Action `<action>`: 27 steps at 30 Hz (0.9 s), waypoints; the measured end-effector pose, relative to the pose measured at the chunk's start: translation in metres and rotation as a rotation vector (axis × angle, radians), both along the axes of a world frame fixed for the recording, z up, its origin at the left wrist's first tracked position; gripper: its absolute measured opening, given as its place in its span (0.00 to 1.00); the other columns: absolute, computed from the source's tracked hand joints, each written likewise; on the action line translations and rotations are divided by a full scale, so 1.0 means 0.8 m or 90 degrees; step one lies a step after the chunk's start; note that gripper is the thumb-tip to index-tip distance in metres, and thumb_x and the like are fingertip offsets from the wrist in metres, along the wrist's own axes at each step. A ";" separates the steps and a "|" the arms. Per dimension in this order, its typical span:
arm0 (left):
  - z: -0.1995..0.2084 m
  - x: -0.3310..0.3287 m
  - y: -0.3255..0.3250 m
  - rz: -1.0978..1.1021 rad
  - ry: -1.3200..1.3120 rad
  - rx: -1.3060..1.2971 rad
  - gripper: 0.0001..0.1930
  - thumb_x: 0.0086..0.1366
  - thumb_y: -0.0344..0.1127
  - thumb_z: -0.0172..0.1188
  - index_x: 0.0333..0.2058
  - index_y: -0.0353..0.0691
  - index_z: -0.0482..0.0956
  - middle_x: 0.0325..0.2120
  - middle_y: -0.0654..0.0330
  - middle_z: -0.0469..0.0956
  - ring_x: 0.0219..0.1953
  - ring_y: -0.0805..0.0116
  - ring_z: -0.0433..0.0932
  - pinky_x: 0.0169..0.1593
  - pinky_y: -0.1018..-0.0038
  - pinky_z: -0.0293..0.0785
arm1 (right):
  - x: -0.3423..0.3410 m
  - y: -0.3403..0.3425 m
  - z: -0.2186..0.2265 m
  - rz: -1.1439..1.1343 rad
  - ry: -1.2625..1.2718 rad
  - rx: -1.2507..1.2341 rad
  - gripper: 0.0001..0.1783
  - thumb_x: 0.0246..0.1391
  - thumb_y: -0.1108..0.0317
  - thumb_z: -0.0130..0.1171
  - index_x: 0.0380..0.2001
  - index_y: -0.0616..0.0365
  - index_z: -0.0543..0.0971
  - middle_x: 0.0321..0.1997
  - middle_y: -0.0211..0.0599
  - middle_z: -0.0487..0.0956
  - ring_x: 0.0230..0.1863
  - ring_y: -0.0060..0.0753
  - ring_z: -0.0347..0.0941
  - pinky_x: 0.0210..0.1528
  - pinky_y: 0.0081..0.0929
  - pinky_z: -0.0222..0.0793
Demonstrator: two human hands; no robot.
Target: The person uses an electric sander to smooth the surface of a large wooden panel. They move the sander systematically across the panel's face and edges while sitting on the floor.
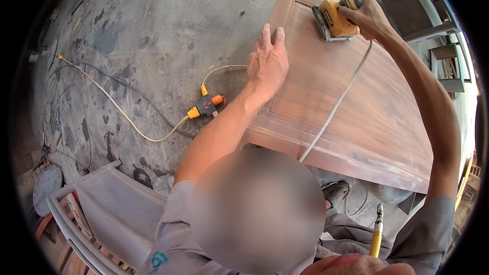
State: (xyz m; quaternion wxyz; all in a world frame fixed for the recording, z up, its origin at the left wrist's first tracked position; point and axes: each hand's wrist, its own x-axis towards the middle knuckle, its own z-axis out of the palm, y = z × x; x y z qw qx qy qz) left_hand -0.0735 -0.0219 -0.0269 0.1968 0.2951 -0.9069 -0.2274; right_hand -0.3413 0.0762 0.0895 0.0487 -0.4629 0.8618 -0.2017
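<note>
My right hand (364, 14) is wrapped round the black knob of a yellow electric sander (333, 19). The sander's flat base sits on the far part of a reddish-brown wooden panel (351, 102) with a raised frame edge. From the tool a pale cord (336, 106) runs back across the panel toward me. At the panel's left edge lies my left hand (268, 61), fingers stretched and apart, holding nothing I can see. Its palm and thumb side are hidden. Pale dust streaks the panel's near edge.
A black and yellow multi-way plug connector (206, 106) lies on the stained concrete floor (153, 30), with a white cable (114, 103) leading left. A grey wooden chair (117, 209) stands at lower left, more grey furniture (405, 5) at far right. A yellow-handled tool (377, 234) shows near my body.
</note>
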 end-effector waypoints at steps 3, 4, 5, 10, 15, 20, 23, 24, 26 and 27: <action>-0.008 0.001 -0.006 0.006 0.013 -0.006 0.23 0.71 0.36 0.52 0.63 0.38 0.67 0.64 0.41 0.63 0.55 0.36 0.75 0.54 0.48 0.77 | 0.028 0.026 -0.003 0.079 -0.017 0.027 0.32 0.52 0.54 0.66 0.57 0.55 0.69 0.50 0.52 0.75 0.40 0.43 0.79 0.36 0.39 0.79; -0.009 -0.001 -0.010 0.003 0.023 0.004 0.24 0.71 0.36 0.52 0.63 0.37 0.67 0.64 0.41 0.63 0.56 0.37 0.75 0.54 0.49 0.77 | 0.038 0.032 -0.004 0.108 -0.001 0.024 0.32 0.53 0.55 0.66 0.57 0.54 0.69 0.49 0.50 0.75 0.39 0.41 0.79 0.33 0.38 0.79; -0.011 0.004 -0.010 0.004 0.029 0.015 0.24 0.70 0.37 0.53 0.63 0.37 0.66 0.64 0.40 0.63 0.56 0.38 0.75 0.55 0.49 0.76 | 0.063 0.023 0.008 0.031 -0.021 0.070 0.31 0.53 0.52 0.65 0.57 0.52 0.69 0.49 0.49 0.75 0.38 0.40 0.79 0.30 0.39 0.80; -0.021 -0.001 -0.024 -0.043 0.046 0.150 0.34 0.69 0.43 0.57 0.68 0.33 0.58 0.63 0.36 0.65 0.59 0.37 0.72 0.61 0.52 0.73 | 0.010 0.018 -0.025 0.050 0.108 0.025 0.28 0.56 0.54 0.65 0.57 0.51 0.71 0.49 0.50 0.76 0.30 0.40 0.79 0.20 0.33 0.77; -0.056 0.020 -0.051 -0.021 0.043 0.265 0.40 0.69 0.51 0.56 0.69 0.29 0.54 0.61 0.31 0.68 0.62 0.36 0.70 0.66 0.56 0.68 | 0.142 0.008 0.017 0.118 0.010 0.127 0.27 0.56 0.58 0.66 0.56 0.52 0.72 0.52 0.44 0.77 0.45 0.45 0.80 0.40 0.40 0.81; -0.026 0.029 -0.062 -0.022 -0.059 0.373 0.38 0.71 0.58 0.52 0.63 0.27 0.61 0.54 0.28 0.74 0.59 0.36 0.74 0.64 0.55 0.69 | 0.161 0.031 0.005 0.275 0.087 0.038 0.26 0.55 0.62 0.67 0.55 0.54 0.72 0.52 0.44 0.77 0.49 0.49 0.80 0.54 0.43 0.77; -0.023 0.000 -0.038 -0.017 -0.039 0.308 0.32 0.72 0.59 0.49 0.56 0.31 0.68 0.49 0.31 0.78 0.55 0.32 0.76 0.58 0.50 0.70 | 0.130 0.048 -0.006 0.119 0.062 0.028 0.25 0.55 0.61 0.66 0.54 0.57 0.74 0.50 0.48 0.79 0.43 0.56 0.80 0.45 0.46 0.76; -0.036 0.005 -0.041 -0.019 -0.008 0.311 0.31 0.72 0.60 0.49 0.55 0.33 0.70 0.48 0.33 0.79 0.54 0.33 0.76 0.57 0.50 0.71 | 0.128 0.046 -0.024 0.095 0.062 -0.036 0.26 0.54 0.58 0.66 0.53 0.57 0.75 0.50 0.49 0.79 0.42 0.58 0.80 0.45 0.46 0.77; -0.038 0.017 -0.043 -0.001 -0.019 0.285 0.32 0.71 0.60 0.52 0.55 0.33 0.71 0.49 0.35 0.80 0.54 0.35 0.77 0.55 0.53 0.73 | 0.146 0.040 -0.026 0.055 0.065 0.010 0.27 0.52 0.54 0.66 0.52 0.58 0.75 0.52 0.54 0.78 0.48 0.60 0.79 0.48 0.49 0.77; -0.043 0.024 -0.047 -0.012 0.020 0.304 0.34 0.70 0.61 0.54 0.56 0.33 0.72 0.49 0.37 0.81 0.54 0.39 0.79 0.56 0.55 0.73 | 0.154 0.042 -0.035 0.052 0.072 0.002 0.28 0.51 0.55 0.66 0.52 0.57 0.74 0.50 0.56 0.77 0.50 0.63 0.77 0.50 0.52 0.77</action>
